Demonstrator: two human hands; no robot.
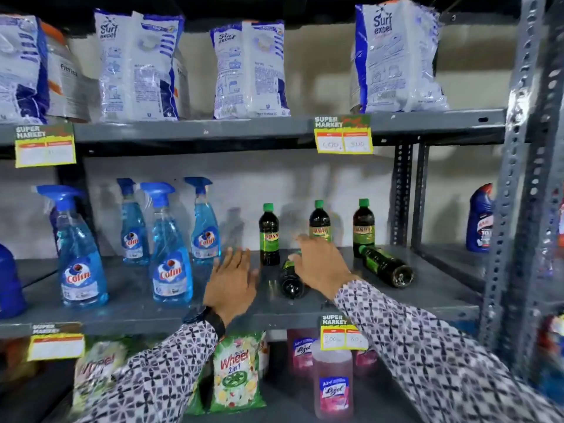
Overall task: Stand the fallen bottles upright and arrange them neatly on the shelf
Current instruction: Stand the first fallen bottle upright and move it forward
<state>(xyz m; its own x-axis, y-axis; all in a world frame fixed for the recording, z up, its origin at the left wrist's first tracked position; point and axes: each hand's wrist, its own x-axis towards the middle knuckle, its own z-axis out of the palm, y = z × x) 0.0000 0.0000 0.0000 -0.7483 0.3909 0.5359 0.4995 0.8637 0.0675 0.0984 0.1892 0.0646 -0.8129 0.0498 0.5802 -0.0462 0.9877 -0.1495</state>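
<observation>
On the grey middle shelf (305, 312), three dark bottles with green caps stand upright: one on the left (269, 236), one in the middle (319, 219), one on the right (363, 227). Two more lie on their sides: one (290, 280) under my right hand, base towards me, and one (387, 267) further right. My right hand (320, 265) rests over the near fallen bottle, fingers spread; whether it grips is unclear. Open, with fingers apart, my left hand (233, 279) hovers above the shelf just left of that bottle.
Several blue Colin spray bottles (171, 254) stand on the left of the same shelf. Detergent bags (250, 68) fill the shelf above. Below are Wheel packs (238, 374) and pink Lizol bottles (334, 386). A perforated metal upright (515, 178) stands at the right.
</observation>
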